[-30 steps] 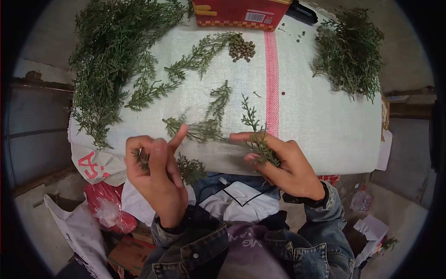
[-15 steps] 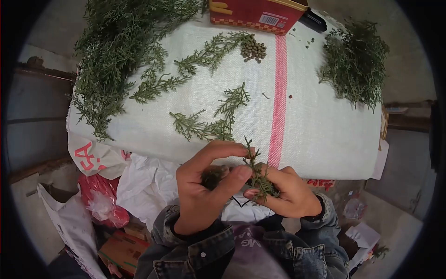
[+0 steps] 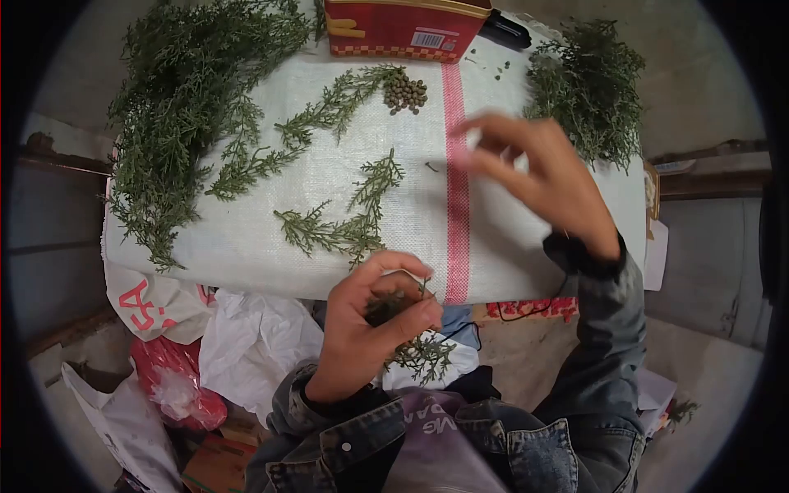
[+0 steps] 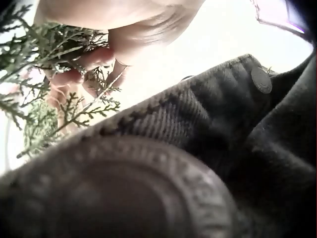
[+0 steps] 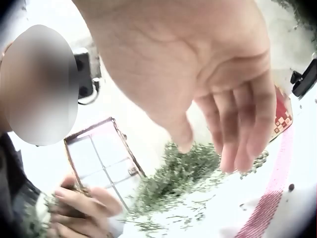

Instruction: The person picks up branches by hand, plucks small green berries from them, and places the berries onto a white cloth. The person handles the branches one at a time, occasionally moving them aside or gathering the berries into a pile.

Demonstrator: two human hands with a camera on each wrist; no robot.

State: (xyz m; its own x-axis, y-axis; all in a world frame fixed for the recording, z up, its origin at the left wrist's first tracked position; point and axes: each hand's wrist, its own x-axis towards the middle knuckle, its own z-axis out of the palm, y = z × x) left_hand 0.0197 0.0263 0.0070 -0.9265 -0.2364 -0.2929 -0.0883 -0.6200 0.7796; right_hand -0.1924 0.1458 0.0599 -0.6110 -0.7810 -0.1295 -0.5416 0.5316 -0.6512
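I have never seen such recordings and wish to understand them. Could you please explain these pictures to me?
No robot here: a person works with two bare hands. The wide round view looks down from the head; the other two views are from the left and right wrists. The left hand holds green sprigs; the right hand, over the white sheet, seems to hold nothing. On the sheet are a large green heap at left, a smaller bunch at right, loose sprigs between, and small brown balls near a red box.

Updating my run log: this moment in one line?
left hand: holds greenery | right hand: over cloth, seemingly empty | berries: piled near box
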